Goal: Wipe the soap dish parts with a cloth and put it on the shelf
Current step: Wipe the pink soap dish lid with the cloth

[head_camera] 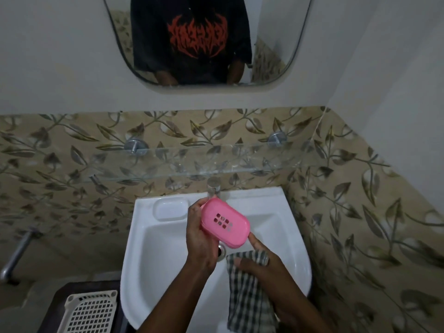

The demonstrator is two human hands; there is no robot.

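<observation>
The pink soap dish (224, 223) is held over the white sink (149, 260), just in front of the tap (213, 187), with its slotted face turned up; the left hand (204, 239) has its grip closed round the dish's near-left side, and the right hand (259, 265) keeps its grip closed on the checked cloth (247, 299), one fingertip touching the dish's lower corner. The dish looks assembled, though whether its parts are fully seated is hard to tell from this angle. Judging by this, the wiping seems largely done or between passes; the glass shelf (192, 162) behind the sink carries nothing, so placing the dish there is still left.
</observation>
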